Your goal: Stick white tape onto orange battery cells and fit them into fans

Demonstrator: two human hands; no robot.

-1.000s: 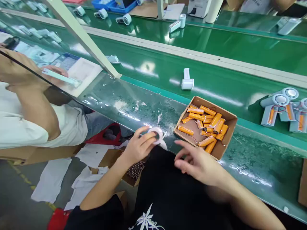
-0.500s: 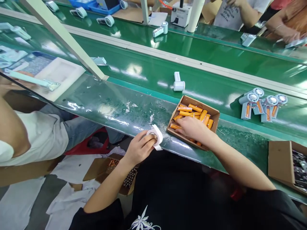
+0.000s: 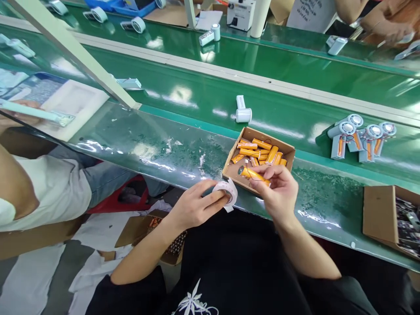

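My left hand [image 3: 197, 204] grips a roll of white tape [image 3: 232, 192], with fingers through its core and a loose end hanging below. Between the thumb and fingers of my right hand [image 3: 280, 192] is an orange battery [image 3: 252, 175] with a dark end and thin wires. It is held tilted over the near side of a small cardboard box [image 3: 291, 151]. Several more orange batteries [image 3: 251, 152] lie loosely in that box, which sits on the glassy green ledge [image 3: 183, 144] in front of me.
Beyond the ledge runs a green belt [image 3: 183, 94] carrying a pale blue handheld device [image 3: 243, 115] and a cluster of similar devices [image 3: 346, 129]. A cardboard box of dark parts [image 3: 380, 214] stands at right. A slanted post [image 3: 75, 52] rises at left, near a seated co-worker [image 3: 49, 183].
My right hand has come out of the box towards me, now holding an orange battery. My left hand has moved right with the tape roll, so the hands are closer together.
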